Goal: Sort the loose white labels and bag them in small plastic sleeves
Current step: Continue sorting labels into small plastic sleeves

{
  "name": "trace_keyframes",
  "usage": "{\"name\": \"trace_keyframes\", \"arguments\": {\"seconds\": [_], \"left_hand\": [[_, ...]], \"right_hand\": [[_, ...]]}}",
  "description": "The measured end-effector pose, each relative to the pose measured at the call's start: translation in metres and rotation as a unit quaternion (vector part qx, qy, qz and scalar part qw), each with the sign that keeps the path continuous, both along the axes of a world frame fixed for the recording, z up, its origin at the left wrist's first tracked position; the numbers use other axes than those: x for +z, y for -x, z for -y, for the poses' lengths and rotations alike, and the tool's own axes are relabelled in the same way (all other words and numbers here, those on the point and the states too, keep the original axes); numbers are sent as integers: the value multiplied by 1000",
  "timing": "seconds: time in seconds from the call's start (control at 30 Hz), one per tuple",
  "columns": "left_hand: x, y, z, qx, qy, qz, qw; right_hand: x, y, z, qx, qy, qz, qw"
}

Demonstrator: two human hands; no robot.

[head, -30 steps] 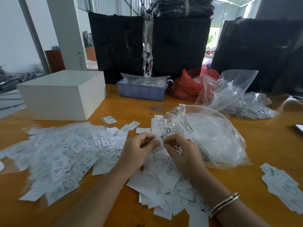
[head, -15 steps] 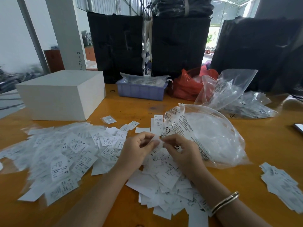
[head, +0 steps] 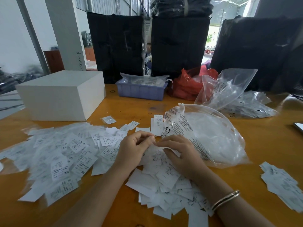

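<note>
White labels (head: pixel 162 176) lie heaped beneath both hands, left hand (head: pixel 132 151) and right hand (head: pixel 183 154)

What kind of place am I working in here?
Probably a garment warehouse or packing floor: size-printed white labels heaped on an orange worktable, tall black wrapped bundles behind, clear plastic bags alongside.

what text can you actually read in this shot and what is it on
"XS" on a bagged label in the left pile.
"XS" on another label further back.
"XL" on a label near the left hand.
"XL" on a label beside the big clear bag.
Fine print on that bag, the labels and the pillar: too small to read.
</note>
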State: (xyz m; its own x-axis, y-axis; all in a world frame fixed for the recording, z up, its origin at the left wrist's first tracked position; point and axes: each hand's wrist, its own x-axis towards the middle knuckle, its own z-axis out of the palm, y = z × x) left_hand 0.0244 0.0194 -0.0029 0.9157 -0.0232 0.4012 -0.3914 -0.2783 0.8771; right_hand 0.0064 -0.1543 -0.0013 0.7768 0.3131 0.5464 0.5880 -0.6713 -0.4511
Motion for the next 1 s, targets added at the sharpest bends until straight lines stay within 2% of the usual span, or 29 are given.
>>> {"name": "trace_keyframes", "arguments": {"seconds": [0.1,0.17,0.27,0.37,0.43,0.53,0.63,0.73,1.0], "left_hand": [[4,-1,-5,89,-14,20,996],[5,-3,-12,162,-56,50,984],[6,-8,-24,216,-148,67,963],[1,-10,-32,268,-291,23,918],[-3,-11,-35,293,-358,5,886],[-5,-11,-32,252,-384,27,888],[-8,-11,-23,139,-402,62,903],[-16,-11,-21,87,-444,36,891],[-11,-12,-31,170,-445,13,879]], "right_hand": [[6,-4,8,-100,-100,120,983],[8,-10,24,-210,-143,145,956],[5,-16,49,-329,-139,-9,934],[-3,-20,57,-370,-30,-136,919],[-5,-22,55,-377,49,-175,908],[-5,-25,54,-385,73,-176,903],[-5,-26,56,-394,27,-148,907],[-5,-27,58,-400,-24,-119,908],[-10,-29,63,-415,-49,-75,905]]}}
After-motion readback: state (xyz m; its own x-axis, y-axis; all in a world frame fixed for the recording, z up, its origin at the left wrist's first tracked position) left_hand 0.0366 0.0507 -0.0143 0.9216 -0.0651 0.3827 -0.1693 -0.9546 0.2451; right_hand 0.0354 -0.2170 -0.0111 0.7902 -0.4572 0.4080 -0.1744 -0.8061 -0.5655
